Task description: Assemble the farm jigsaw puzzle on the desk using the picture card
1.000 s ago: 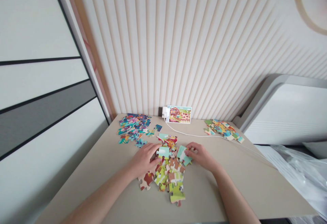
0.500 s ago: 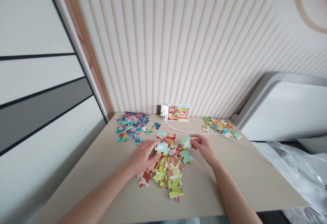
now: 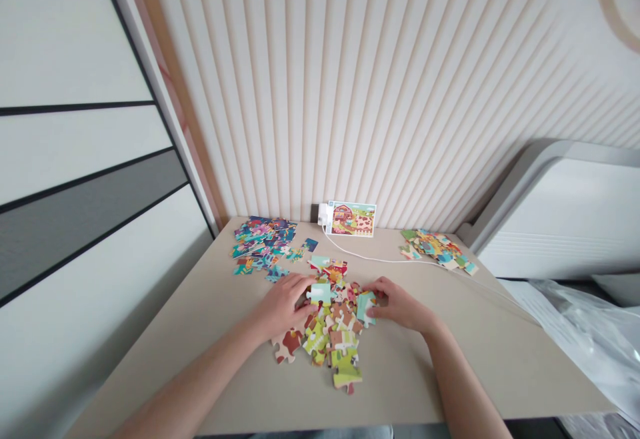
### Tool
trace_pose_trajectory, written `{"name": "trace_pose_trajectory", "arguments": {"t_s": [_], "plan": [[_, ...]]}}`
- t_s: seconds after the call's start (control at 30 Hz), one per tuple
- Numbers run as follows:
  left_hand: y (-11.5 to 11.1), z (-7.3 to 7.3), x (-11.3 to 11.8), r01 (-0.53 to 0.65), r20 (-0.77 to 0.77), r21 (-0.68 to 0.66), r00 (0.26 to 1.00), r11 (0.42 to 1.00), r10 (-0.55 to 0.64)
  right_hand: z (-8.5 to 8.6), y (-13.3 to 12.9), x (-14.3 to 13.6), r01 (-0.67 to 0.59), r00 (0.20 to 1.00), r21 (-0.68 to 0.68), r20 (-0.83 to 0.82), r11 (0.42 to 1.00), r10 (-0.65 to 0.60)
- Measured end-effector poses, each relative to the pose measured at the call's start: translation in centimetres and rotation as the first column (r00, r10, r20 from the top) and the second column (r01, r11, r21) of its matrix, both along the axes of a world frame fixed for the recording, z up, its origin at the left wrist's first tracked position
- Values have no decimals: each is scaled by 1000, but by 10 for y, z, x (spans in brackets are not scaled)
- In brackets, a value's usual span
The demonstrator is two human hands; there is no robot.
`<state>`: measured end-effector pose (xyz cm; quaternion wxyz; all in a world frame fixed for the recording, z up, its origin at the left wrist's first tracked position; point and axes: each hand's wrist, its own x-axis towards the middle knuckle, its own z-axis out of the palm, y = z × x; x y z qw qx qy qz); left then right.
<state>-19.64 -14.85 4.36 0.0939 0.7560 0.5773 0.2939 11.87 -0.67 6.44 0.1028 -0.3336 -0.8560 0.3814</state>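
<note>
Currently, both hands work at a loose heap of jigsaw pieces (image 3: 343, 319) near the middle of the surface (image 3: 395, 385); taking that heap as the clock's centre, the wall stands at twelve. From nine o'clock the left hand (image 3: 287, 305) reaches in, its grip parted a little, thumb and fingers curved around the near edge of a sky-blue piece with a white patch (image 3: 320, 293); whether it pinches that piece cannot be told. From three o'clock comes the right hand (image 3: 397, 305), its grip narrow, holding a pale blue piece (image 3: 366, 305) between thumb and fingers at the heap's right edge.

A cream-and-brown piece (image 3: 289, 342) lies at eight o'clock, just below the left hand, and a green piece (image 3: 347, 377) trails off toward six. Around the middle, brown, green and pink pieces overlap one another, many partly covered.

Farther off, a mostly dark blue heap (image 3: 263, 242) sits between ten and eleven, with a small navy piece (image 3: 311, 245) at its own three o'clock. A yellow, orange and green heap (image 3: 437, 249) rests at two. Toward twelve, a farm picture card (image 3: 353, 219) leans upright against the ribbed wall (image 3: 310, 79), beside a white plug (image 3: 323, 215) whose cable (image 3: 380, 260) runs across the surface toward three o'clock.
</note>
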Motion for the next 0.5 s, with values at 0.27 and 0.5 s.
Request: {"name": "trace_pose_trajectory", "arguments": {"t_s": [0.27,0.5], "plan": [[0,0,1,-8,26,-36,1000,999,9,-4,5,2,126,978,-100,-156,987,-141],[0,-1,3,-25,62,-25,998,999,26,-2,1,-16,170,869,-308,-401,936,-290]]}}
